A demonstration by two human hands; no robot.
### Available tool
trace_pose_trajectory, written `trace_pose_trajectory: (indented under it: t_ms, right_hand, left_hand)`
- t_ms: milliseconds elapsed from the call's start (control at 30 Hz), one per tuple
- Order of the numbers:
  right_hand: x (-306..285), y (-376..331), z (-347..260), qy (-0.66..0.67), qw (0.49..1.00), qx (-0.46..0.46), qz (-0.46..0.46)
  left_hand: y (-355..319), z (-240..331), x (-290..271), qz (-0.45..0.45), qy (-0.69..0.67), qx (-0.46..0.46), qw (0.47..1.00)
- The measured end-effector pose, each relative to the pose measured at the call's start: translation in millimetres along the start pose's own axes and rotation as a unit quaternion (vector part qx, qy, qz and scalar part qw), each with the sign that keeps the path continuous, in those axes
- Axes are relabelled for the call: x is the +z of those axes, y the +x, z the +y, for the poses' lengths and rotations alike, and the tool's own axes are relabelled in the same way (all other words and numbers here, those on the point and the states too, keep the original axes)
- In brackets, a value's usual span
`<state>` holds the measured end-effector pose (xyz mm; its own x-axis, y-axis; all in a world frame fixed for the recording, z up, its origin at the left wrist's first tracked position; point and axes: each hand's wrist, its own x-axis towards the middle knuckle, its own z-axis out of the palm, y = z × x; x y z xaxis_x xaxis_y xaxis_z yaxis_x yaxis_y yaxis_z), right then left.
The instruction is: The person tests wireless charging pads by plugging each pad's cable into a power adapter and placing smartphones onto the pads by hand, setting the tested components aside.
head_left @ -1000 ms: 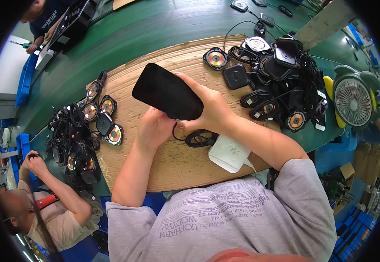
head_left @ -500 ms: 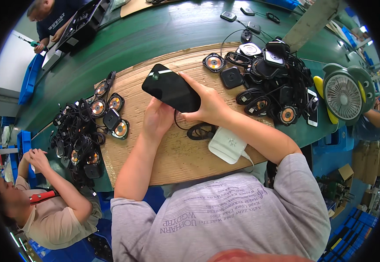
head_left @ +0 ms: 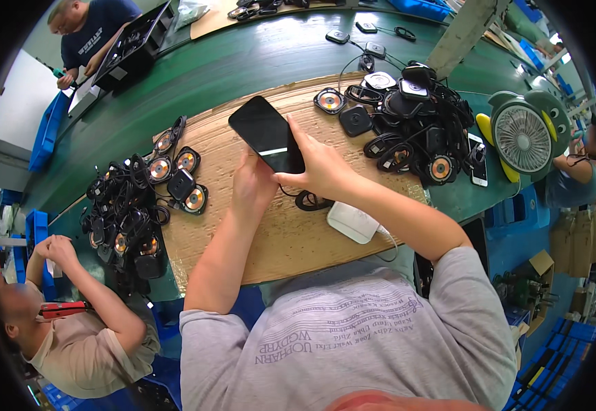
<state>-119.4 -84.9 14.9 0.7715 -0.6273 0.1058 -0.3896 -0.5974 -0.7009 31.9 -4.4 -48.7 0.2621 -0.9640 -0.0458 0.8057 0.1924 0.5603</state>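
Note:
A black smartphone, its screen dark with a bright reflection, is tilted over the cardboard. My right hand grips its right side, fingers along the edge and thumb at the lower corner. Under the phone's lower left side, my left hand is closed; the phone covers most of its fingers and whatever they hold. A black cable comes out from beneath the phone, leading to a coiled bundle. Right beside that bundle lies a white square charger box with a white cord.
Round chargers with copper coils and black cables lie in a left pile and a right pile. Beyond the right pile are a white phone and a fan. Co-workers sit at left and far left; a post stands at the far right.
The phone has turned more upright and shifted slightly, and the reflection has slid to its lower part. Both hands stay on it. The whole view has shifted a little.

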Motion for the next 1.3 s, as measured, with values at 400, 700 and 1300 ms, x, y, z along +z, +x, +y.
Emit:
trace_pose_trajectory:
  t_ms: [400, 700, 1300]
  right_hand:
    - [12, -10, -6, 0.017, 0.999, -0.002, 0.031]
    - [19, -20, -4, 0.034, 0.997, -0.048, 0.060]
    - [-16, -8, 41, -0.175, 0.967, -0.034, 0.183]
  left_hand:
    - [-9, 10, 38, 0.001, -0.011, -0.033, 0.999]
    - [-6, 6, 39, -0.063, -0.011, -0.001, 0.998]
    - [7, 17, 31, 0.130, 0.516, 0.379, 0.757]
